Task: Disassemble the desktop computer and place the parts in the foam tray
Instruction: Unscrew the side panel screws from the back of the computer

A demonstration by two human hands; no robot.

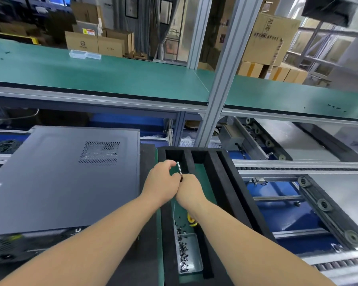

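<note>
The dark grey desktop computer case (pixel 66 176) lies on its side at the left, its closed side panel with a vent grid facing up. To its right stands the black foam tray (pixel 228 182) with long slots. My two hands meet above the tray's near-left slot. My right hand (pixel 189 191) grips the lower end of a thin metal screwdriver shaft (pixel 179 169); the handle is hidden in the fist. My left hand (pixel 161 182) has its fingers curled at the shaft, pinching it near the tip.
A small metal dish (pixel 191 254) with several dark screws sits in the tray's near slot, with a yellow-and-black tool end (pixel 191 220) beside it. A roller conveyor (pixel 322 205) runs at the right. An aluminium post (pixel 221 96) rises behind the tray, under a green shelf (pixel 112 75).
</note>
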